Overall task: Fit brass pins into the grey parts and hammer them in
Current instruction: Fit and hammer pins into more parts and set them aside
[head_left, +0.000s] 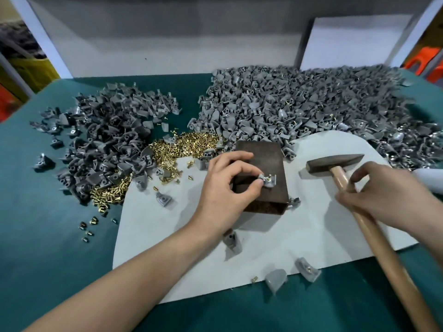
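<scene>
A small grey part [269, 180] with a brass pin in it rests on top of a rusty brown metal block [262, 164] in the middle of the table. My left hand [227, 188] pinches that part between thumb and fingers. To the right, my right hand [388, 192] grips the wooden handle of a hammer [335, 162]; its dark steel head hangs level beside the block, a little above the white sheet [311, 236]. A heap of loose brass pins [172, 149] lies left of the block.
A dark pile of grey parts [103, 137] fills the left, a larger pile [299, 104] the back right. Single grey parts [275, 280] and stray pins lie on the white sheet and green table [48, 248]. A white wall closes off the back.
</scene>
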### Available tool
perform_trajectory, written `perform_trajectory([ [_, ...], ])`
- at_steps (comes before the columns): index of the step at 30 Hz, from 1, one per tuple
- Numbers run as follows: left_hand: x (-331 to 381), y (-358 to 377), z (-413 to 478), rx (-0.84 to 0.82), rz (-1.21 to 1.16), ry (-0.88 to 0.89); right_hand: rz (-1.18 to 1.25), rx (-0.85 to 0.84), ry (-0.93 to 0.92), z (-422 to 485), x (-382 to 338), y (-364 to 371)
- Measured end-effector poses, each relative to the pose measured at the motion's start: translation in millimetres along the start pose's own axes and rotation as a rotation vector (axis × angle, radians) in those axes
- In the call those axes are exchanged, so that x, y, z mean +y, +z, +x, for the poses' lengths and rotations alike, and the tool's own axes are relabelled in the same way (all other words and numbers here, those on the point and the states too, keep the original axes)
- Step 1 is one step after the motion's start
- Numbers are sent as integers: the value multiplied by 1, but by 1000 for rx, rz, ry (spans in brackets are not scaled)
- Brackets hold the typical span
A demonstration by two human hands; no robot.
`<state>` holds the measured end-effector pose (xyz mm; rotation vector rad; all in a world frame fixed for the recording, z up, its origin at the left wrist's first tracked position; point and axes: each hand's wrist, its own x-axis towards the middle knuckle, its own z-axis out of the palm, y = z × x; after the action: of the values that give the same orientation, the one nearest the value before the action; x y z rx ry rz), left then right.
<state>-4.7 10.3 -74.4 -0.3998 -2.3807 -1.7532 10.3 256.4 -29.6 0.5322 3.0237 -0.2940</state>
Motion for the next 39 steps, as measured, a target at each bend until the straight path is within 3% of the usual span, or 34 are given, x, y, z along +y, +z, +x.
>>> perform_trajectory([
  [2,1,1,0,11,10,-15,180,-73,24,-5,-5,-4],
  [6,1,0,-1,34,-8,-54,810,-368,43,-20,-9,-26],
  [9,1,0,0,37,-25,-66,948,-283,-72,-36,-21,-37],
  [12,0,1,1,43,-19,-62,916,-156,-270,-59,-43,-49],
  [17,-2,0,2,39,7,-69,560,-20,-463,-76,-69,-51],
  [21,-4,0,3,36,10,-55,351,53,-471,-75,-77,-46],
  [26,-5,2,3,33,-62,-93,430,217,-500,-76,-81,-59],
  [31,-4,0,3,54,-46,-21,213,97,-469,-81,-83,-32],
  [36,-3,1,2,38,-128,-103,369,295,-533,-81,-81,-56],
  [39,-2,0,2,49,-111,-73,298,180,-520,-83,-86,-39],
])
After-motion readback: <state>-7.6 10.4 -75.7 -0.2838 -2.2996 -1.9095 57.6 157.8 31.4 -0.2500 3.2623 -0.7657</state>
